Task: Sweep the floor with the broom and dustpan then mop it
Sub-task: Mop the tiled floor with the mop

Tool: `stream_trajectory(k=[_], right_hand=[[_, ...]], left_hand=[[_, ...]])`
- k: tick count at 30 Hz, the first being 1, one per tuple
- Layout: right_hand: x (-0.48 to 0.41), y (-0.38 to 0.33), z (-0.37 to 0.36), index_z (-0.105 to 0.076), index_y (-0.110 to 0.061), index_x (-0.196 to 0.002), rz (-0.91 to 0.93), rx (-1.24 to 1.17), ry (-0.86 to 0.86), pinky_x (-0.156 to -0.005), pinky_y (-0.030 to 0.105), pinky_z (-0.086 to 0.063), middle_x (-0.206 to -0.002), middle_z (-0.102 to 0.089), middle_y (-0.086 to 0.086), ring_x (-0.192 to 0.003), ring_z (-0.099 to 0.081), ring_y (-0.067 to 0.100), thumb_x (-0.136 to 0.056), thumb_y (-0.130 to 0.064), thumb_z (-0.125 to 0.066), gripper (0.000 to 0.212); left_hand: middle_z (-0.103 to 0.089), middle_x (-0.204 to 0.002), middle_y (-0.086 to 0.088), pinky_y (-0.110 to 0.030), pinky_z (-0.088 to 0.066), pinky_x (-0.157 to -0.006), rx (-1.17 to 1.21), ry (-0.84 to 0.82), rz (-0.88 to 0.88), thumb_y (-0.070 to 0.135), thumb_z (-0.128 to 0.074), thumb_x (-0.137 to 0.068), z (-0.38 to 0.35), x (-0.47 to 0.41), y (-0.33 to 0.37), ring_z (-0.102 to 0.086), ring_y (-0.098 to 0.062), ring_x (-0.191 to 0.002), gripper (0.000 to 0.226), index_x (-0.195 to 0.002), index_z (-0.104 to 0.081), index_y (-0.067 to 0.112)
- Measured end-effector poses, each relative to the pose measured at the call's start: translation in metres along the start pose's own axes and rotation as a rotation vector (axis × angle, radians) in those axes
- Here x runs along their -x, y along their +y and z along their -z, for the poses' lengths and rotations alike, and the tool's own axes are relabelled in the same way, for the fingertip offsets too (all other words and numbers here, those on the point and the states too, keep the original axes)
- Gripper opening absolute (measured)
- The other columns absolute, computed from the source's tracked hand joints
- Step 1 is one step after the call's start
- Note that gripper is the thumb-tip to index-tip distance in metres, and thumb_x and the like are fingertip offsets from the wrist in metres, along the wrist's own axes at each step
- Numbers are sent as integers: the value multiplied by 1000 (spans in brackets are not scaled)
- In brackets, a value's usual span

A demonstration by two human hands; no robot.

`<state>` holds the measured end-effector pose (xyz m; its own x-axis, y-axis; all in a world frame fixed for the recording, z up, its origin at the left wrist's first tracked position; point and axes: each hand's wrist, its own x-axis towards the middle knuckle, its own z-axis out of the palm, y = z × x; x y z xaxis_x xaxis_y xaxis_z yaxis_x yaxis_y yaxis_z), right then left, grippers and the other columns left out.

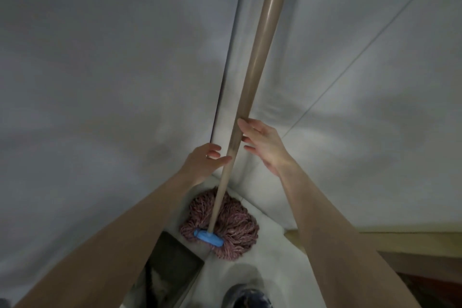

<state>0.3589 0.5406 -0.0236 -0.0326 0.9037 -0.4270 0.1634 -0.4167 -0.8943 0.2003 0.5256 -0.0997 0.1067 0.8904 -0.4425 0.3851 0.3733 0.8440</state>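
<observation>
Both the left hand and right hand are spread, gripping nothing, with the mop handle leaning between their fingertips, so unsteadied it could slide along the wall and topple.

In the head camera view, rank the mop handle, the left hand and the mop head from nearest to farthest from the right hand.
1. Mop handle: right at the fingertips of the right hand, on its left side.
2. Left hand: just across the handle, lower left.
3. Mop head: down on the floor, in the corner.
</observation>
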Motion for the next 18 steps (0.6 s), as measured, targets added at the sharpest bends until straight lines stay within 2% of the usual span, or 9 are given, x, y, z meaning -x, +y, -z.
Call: stream_trajectory(k=[3, 5, 6, 9, 11, 14, 16, 18], right_hand=[[-13, 15, -2, -64, -30, -106, -3, -24, -22, -102, 42, -46, -114, -68, -2, -110, -62, 16, -87, -42, -65, 23], [-17, 22, -3, -65, -28, -106, -11, -46, -49, -103, 43, -45, -116, -68, 1, -112, -62, 19, -88, -40, -64, 21], [-18, 26, -3, -65, -27, -106, -19, -58, -57, -103, 44, -45, -115, -69, 2, -111, -63, 19, -89, -39, -63, 20], [-22, 35, -4, -64, -18, -116, -37, -110, -76, -103, 44, -45, -113, -70, 6, -109, -65, 20, -91, -35, -61, 30], [-21, 35, -3, -62, -12, -122, -39, -128, -82, -102, 42, -46, -114, -69, 8, -109, -65, 21, -92, -32, -60, 36], [-15, 32, -3, -63, -7, -120, -19, -138, -45, -99, 42, -49, -111, -70, 13, -105, -66, 25, -93, -31, -59, 37], [-7, 28, 0, -65, -8, -114, 2, -126, -23, -95, 41, -51, -108, -70, 15, -103, -67, 26, -93, -30, -59, 32], [3, 20, 4, -67, -9, -110, 16, -116, -11, -92, 38, -54, -105, -71, 14, -101, -68, 25, -93, -30, -59, 28]], left_hand=[[-62, -112, -2, -28, -47, -90, 29, -67, 3, 36, -75, -79, -8, -16, -11, -62, -19, -104, 54, -124, -56, 14], [-64, -109, -2, -33, -49, -95, 62, -92, -20, 45, -78, -68, -10, -22, -16, -63, -18, -103, 63, -119, -60, 13], [-66, -107, -2, -34, -49, -96, 82, -106, -28, 45, -77, -66, -12, -25, -20, -64, -16, -100, 60, -115, -61, 13], [-66, -102, -3, -29, -48, -95, 95, -132, -37, 18, -72, -84, -20, -28, -26, -63, -11, -91, 23, -104, -62, 13], [-66, -105, -3, -23, -46, -91, 84, -136, -51, 14, -67, -87, -23, -29, -30, -62, -11, -94, 19, -105, -62, 12], [-66, -97, 6, -9, -44, -71, 75, -129, -71, 20, -66, -88, -27, -26, -33, -61, -2, -85, 22, -109, -64, 11], [-65, -92, 13, -8, -42, -66, 85, -121, -75, 23, -65, -89, -30, -20, -29, -60, 1, -84, 24, -110, -65, 13], [-64, -95, 11, -11, -42, -68, 76, -126, -99, 25, -63, -90, -31, -12, -20, -60, -4, -87, 24, -112, -64, 15]])
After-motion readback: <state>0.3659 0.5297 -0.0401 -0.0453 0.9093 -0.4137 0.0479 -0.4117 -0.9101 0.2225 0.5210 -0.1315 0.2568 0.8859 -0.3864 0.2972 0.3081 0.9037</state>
